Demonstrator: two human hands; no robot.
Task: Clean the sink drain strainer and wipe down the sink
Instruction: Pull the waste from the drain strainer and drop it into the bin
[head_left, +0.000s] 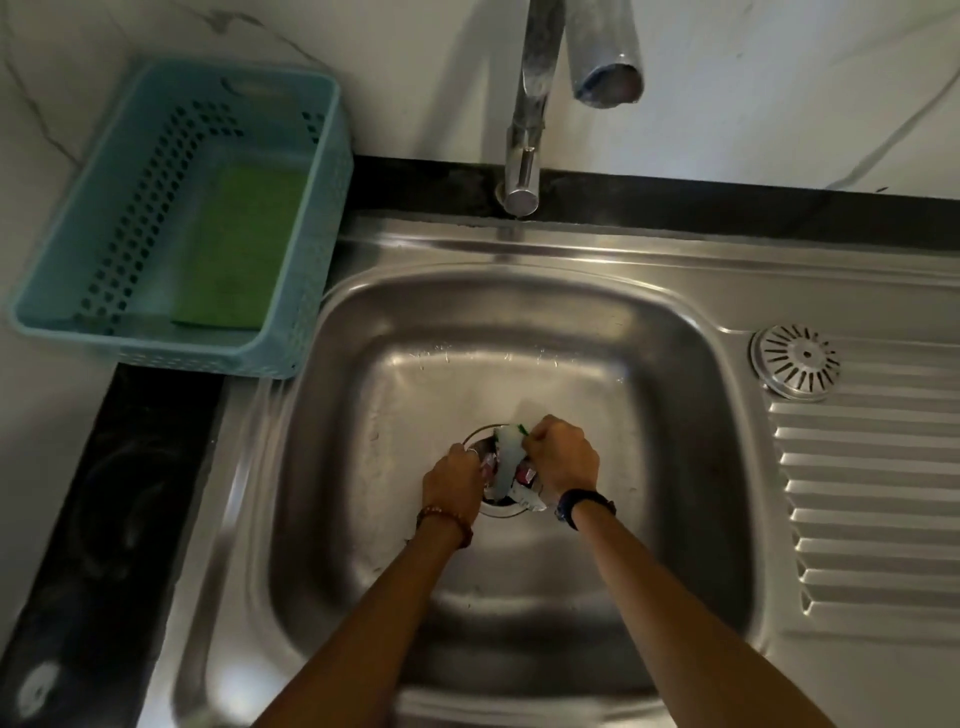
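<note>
I judge the job to be at an early stage. The round perforated steel drain strainer (795, 362) is already out of the drain and lies on the ribbed draining board at the right, well apart from the bowl. Down at the round drain opening (497, 506) in the floor of the stainless steel sink (519, 332), both my hands work a wad of crumpled white and reddish wrapper scraps (508, 460) that sits in the hole. My left hand (451, 480) has its grip curled tight at the wad's left edge; my right hand (563, 457) is a closed fist pinching the pale top of the same wad. I cannot tell how much debris lies deeper in the opening.

Left to do, as I read it: lift the rubbish clear, clean the strainer, then wipe the bowl, which shows specks and streaks. The flat green scouring pad (239, 244) lies untouched in the light blue perforated plastic basket (311, 208) on the surface at the left rear.

For moving, the bowl walls stand well apart from both wrists, so there is open room on every side. Overhead, the chrome tap spout (605, 57) hangs above the rear of the bowl; lifting straight up towards me looks clear.
</note>
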